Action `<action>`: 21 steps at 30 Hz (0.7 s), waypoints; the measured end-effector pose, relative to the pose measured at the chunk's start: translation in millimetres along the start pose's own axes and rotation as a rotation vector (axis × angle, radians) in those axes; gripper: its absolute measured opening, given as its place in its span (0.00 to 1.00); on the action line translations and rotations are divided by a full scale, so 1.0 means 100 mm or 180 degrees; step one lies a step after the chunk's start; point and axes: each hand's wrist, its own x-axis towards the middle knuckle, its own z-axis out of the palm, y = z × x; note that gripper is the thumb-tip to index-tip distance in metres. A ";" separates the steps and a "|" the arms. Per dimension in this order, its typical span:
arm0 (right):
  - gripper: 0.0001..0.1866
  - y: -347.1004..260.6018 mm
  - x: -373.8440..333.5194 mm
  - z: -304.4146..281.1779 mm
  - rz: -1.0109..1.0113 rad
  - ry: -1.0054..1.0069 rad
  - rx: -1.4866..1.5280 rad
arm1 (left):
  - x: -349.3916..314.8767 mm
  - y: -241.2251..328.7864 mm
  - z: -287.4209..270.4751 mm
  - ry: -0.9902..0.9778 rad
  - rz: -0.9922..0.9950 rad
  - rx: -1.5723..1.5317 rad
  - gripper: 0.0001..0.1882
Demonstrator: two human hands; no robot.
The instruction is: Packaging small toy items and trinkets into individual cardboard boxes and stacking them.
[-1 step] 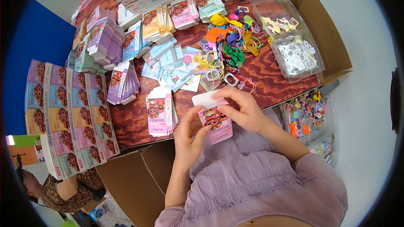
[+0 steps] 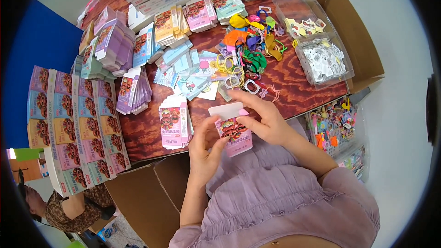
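Note:
A small pink cardboard box (image 2: pixel 234 133) with cartoon figures is held in front of me, just past the table's near edge. Its white top flap (image 2: pixel 226 109) stands up, and a pink side tab sticks out at the right. My left hand (image 2: pixel 204 149) grips the box along its left side, fingers at the top corner and thumb on the front. My right hand (image 2: pixel 264 119) holds the upper right edge, its thumb on the front and its index finger stretched out above the flap. Its other fingertips are hidden behind the box.
Flat pink boxes (image 2: pixel 173 126) lie stacked left of my hands. Beyond are printed cards (image 2: pixel 186 71), balloons and bands (image 2: pixel 252 48), and a clear tray of small white pieces (image 2: pixel 324 62). Filled display boxes (image 2: pixel 78 128) stand left; a person (image 2: pixel 69 211) is at lower left.
My right index finger has lifted off the white flap and straightened. The pink box has shifted very slightly left with my hands.

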 end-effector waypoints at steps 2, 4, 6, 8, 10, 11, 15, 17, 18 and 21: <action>0.13 0.02 0.05 -0.08 -0.0308 -0.0219 -0.0379 | 0.01 -0.02 0.02 0.0147 0.0105 -0.0264 0.30; 0.11 0.08 0.08 -0.13 -0.0611 -0.0423 -0.0766 | 0.00 -0.05 0.03 0.0124 0.0084 -0.0269 0.30; 0.06 0.21 0.07 -0.15 -0.0599 -0.0454 0.0055 | 0.02 -0.04 0.06 0.0090 0.0062 -0.0278 0.31; 0.04 0.13 0.04 -0.10 -0.0027 -0.0317 0.0185 | 0.03 -0.01 0.10 -0.0003 -0.0060 0.0045 0.32; 0.03 0.09 0.02 -0.10 0.0545 -0.0178 0.0318 | 0.02 -0.03 0.07 -0.0106 -0.0138 0.0066 0.33; 0.03 0.10 0.04 -0.13 0.0775 -0.0131 0.0372 | 0.02 -0.03 0.06 -0.0205 -0.0211 0.0088 0.35; 0.03 0.08 0.06 -0.14 0.0783 -0.0083 0.0540 | 0.02 -0.03 0.02 -0.0320 -0.0183 -0.0044 0.37; 0.03 0.07 0.06 -0.16 0.0599 -0.0259 0.0088 | 0.02 -0.03 0.01 -0.0333 -0.0226 -0.0302 0.38; 0.04 0.07 0.06 -0.17 0.0412 -0.0431 -0.0363 | 0.02 -0.03 0.00 -0.0327 -0.0223 -0.0306 0.38; 0.11 0.11 0.04 -0.25 -0.0355 -0.0754 -0.0756 | 0.00 -0.04 -0.01 -0.0278 -0.0352 -0.0350 0.38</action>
